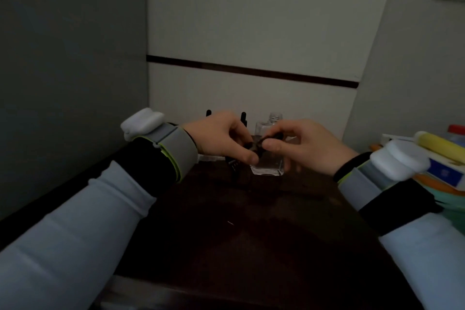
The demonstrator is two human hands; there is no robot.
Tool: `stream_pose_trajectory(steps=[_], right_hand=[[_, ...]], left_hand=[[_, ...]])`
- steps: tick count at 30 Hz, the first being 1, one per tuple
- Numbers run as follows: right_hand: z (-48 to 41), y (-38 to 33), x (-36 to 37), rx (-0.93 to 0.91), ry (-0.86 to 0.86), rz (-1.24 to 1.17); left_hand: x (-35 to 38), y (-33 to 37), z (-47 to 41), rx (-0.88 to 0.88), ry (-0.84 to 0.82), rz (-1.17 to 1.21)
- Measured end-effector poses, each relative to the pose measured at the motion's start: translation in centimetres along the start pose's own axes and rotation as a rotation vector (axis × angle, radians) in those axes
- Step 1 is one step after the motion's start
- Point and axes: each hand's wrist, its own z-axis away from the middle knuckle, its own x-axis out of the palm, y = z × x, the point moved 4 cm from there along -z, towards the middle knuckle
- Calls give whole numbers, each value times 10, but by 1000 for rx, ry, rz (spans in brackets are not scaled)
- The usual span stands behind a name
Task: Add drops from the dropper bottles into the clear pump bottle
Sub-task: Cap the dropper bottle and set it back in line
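A clear square pump bottle stands capless on the dark table against the back wall, its threaded neck showing above my fingers. In front of it, my left hand grips a small dark dropper bottle, whose lower body shows below my thumb. My right hand pinches the bottle's dark cap between thumb and fingers. The dim light hides whether the cap is still screwed on. Two more black dropper tops stick up behind my left hand.
White walls close in at the back and right, a grey panel at the left. At the right edge lies a pile of things: a yellow tube, a red-capped container and a blue-and-white box.
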Motion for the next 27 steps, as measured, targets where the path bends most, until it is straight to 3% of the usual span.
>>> stream_pose_trajectory(steps=[5,10,14,17,20,22,24,27], right_hand=[[-2,-5,-2,-24,96,229],[-10,-16,2,-24,238,376],[-32,-37,5,6,231,510],[-55,-54,6,22,129,560],[-75,-67,4,36,72,417],[-92,-70,5,37,17,471],[-107,-67,8,51,-68,592],[-126,-56,20,89,-202,730]], left_hand=[[-3,5,1,71,49,-69],[-11,10,5,172,189,-431],[-25,-3,8,187,310,-538],[-38,-21,8,137,393,-428],[-43,-38,8,74,478,-228],[-46,-49,10,-1,542,-36],[-53,-61,14,-89,701,200],[-62,-71,19,-158,926,214]])
